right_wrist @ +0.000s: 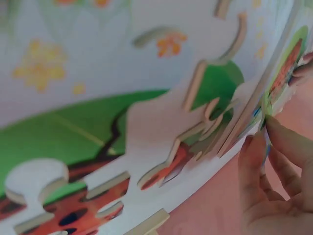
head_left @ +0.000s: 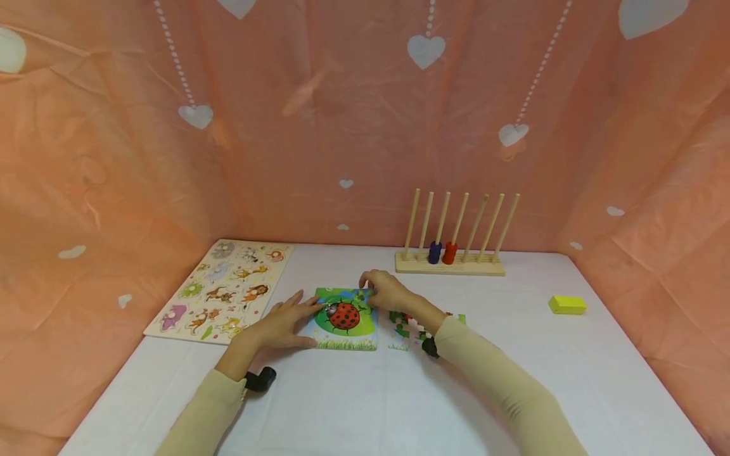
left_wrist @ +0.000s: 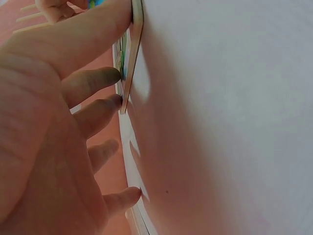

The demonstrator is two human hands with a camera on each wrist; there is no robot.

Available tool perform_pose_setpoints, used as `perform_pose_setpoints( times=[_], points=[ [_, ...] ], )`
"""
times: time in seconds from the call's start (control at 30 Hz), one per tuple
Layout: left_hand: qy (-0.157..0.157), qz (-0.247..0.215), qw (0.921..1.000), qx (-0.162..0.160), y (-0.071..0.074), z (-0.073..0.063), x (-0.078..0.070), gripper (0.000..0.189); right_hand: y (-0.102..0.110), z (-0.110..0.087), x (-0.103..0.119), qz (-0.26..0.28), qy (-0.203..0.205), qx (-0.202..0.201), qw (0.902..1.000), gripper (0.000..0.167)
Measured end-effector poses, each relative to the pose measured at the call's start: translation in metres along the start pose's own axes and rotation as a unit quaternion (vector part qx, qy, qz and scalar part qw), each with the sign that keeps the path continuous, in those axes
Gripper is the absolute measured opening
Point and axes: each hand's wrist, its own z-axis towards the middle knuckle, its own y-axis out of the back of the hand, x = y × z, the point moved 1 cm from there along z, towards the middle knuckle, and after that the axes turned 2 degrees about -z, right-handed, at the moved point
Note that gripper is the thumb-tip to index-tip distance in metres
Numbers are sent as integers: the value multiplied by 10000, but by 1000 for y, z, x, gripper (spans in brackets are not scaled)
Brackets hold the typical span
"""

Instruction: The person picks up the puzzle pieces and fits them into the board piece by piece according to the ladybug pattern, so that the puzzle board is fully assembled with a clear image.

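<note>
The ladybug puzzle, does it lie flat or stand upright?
Flat: in the head view, the ladybug puzzle lies picture-up on the white table, with the left hand at its left edge.

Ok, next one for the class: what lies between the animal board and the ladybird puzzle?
In the head view, the left hand lies between the animal board and the ladybird puzzle, with white cloth showing beyond it.

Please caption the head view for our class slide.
Left hand at one side, right hand at the far corner of a ladybird puzzle, peg rack beyond.
</note>
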Motion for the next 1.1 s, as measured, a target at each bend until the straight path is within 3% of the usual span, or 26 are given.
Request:
perform_pose_setpoints(
  times=[0.13,0.27,0.53,0.9,1.1],
  points=[
    [11,12,10000,14,1,0,-1,80,-1,-1,5,-859,-60,143,9962,43],
    [-11,-15,10000,13,1,0,-1,80,-1,-2,10,-1187,-178,353,9921,49],
    [-20,-56,10000,37,0,0,0,80,-2,-1,9,-1203,-137,558,9911,49],
    [-23,-65,10000,56,1,0,2,80,-6,0,10,-954,-215,474,9941,46],
    [-40,-61,10000,50,0,0,2,80,-8,2,12,-1188,-357,476,9911,49]
  ],
)
